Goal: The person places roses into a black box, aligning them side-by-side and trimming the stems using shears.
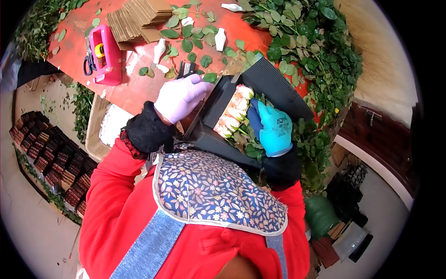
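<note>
A row of pale pink and cream roses (234, 110) lies in a black ribbed trough (274, 83), their heads lined up toward its left end. My right hand (275, 130), in a blue coated glove, is closed around the leafy stems just behind the blooms. At the trough's left end is my left hand (180, 98), in a thin lilac glove, with its fingers bent together near the rim; what they grip, if anything, is hidden. Brown cardboard (188, 124) shows under that hand. Just beyond it lies a small black tool (186, 69) whose kind I cannot make out.
A pink tape dispenser (108, 56) stands on the red table (74, 28), with scissors (88, 60) beside it. Stacked brown cardboard sheets (139, 21), white foam-like pieces (220, 39) and loose leaves lie farther back. Heaped rose foliage (320, 51) borders the right side. A beige basket (96, 135) sits left.
</note>
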A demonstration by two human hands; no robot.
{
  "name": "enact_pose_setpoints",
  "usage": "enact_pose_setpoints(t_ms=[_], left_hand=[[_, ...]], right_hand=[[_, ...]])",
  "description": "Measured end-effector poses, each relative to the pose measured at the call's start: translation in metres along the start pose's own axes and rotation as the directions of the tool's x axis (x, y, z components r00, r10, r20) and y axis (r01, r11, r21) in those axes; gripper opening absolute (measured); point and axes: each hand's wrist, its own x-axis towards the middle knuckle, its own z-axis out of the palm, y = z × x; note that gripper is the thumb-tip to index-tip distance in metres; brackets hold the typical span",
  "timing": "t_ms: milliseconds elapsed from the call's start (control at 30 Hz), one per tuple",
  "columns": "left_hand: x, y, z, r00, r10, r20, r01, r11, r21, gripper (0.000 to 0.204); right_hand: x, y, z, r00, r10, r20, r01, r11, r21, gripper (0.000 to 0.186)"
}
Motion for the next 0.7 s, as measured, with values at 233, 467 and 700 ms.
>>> enact_pose_setpoints(t_ms=[233,467,700], left_hand=[[0.017,-0.007,0.03,0.891,0.38,0.248,-0.418,0.9,0.122,0.055],[0.024,-0.004,0.037,0.865,0.4,0.304,-0.467,0.862,0.196,0.04],[0.016,-0.007,0.041,0.883,0.378,0.278,-0.442,0.868,0.225,0.059]], right_hand=[[0.0,0.0,0.002,0.999,-0.019,-0.036,0.02,0.999,0.026,0.028],[-0.001,-0.002,0.002,0.997,-0.016,-0.071,0.02,0.999,0.046,0.029],[-0.007,0.001,0.004,0.996,-0.02,-0.083,0.027,0.996,0.085,0.034]])
